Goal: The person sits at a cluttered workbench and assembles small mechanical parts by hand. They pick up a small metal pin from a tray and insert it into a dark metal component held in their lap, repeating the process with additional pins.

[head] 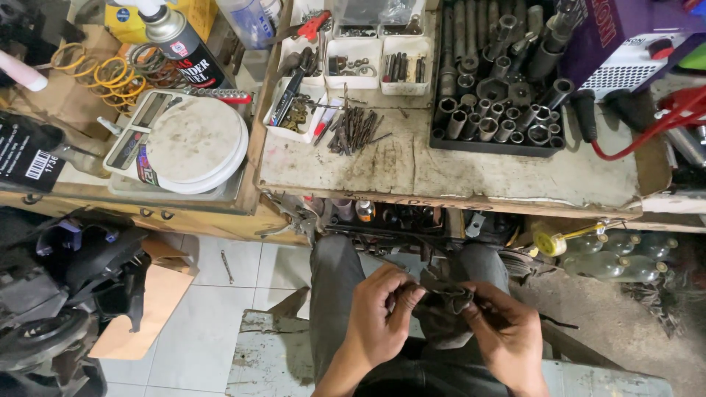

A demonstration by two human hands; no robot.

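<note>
Both hands meet over the lap, below the worktop (441,173) edge. The left hand (379,316) and right hand (507,334) each pinch a dark rag (445,298) — it lies crumpled between them, stretched left to right, equally near both.

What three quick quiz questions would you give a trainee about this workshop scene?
1. True or false: both hands grip the same dark crumpled piece over the lap.
2. What fills the black tray on the workbench? A) sockets B) paint cans C) light bulbs
3. What lies loose on the bench just left of that tray?

Key:
1. True. The left hand and the right hand pinch one dark crumpled piece, perhaps a rag or glove.
2. A. The black tray holds metal sockets.
3. A pile of dark drill bits or nails on the workbench; which of the two is hard to tell.
</note>
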